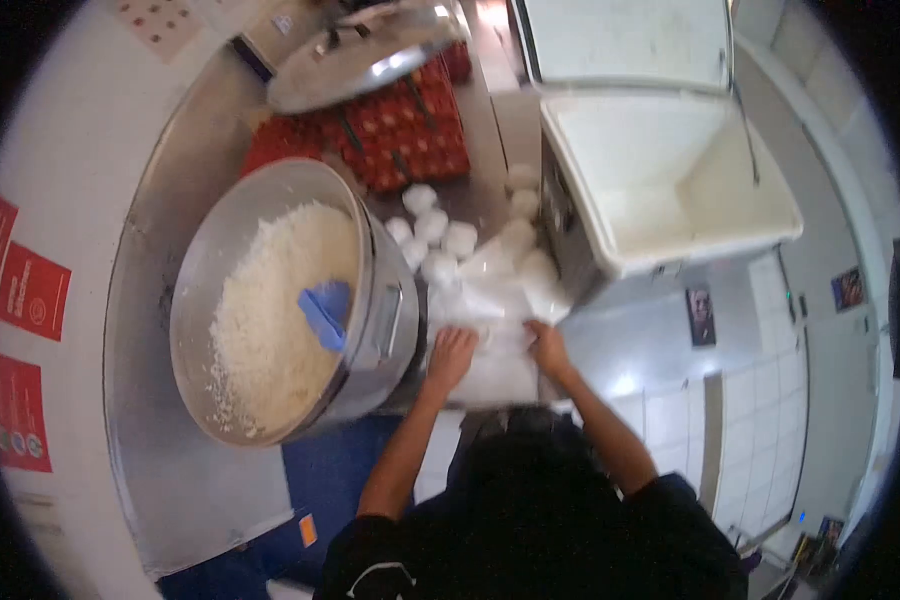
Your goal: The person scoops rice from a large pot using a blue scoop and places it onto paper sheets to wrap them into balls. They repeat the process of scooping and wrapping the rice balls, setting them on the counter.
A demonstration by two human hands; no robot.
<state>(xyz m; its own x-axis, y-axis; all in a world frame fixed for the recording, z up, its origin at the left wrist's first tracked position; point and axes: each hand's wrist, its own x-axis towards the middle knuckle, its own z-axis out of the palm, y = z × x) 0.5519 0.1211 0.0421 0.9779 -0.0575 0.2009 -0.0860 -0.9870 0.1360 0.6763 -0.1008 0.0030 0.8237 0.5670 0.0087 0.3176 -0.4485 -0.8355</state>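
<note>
A thin, see-through plastic sheet or bag (500, 375) lies on the steel counter in front of me. My left hand (454, 354) rests on its left part, fingers stretched forward and lying on it. At the right edge, my right hand (548, 347) pinches the plastic between thumb and fingers. Just beyond are several white rounded bundles (459, 239), some loose and some under the clear plastic. To the left stands a big metal pot (395, 325) of white rice (270, 310), with a blue cloth or glove (326, 312) lying on the rice.
An open white cool box (610, 230) stands at the right, its lid raised. Behind the pot are red egg trays (410, 140) with a metal lid (370, 60) on top. A small dark card (701, 316) lies on the counter at right. The counter's front edge is close to my body.
</note>
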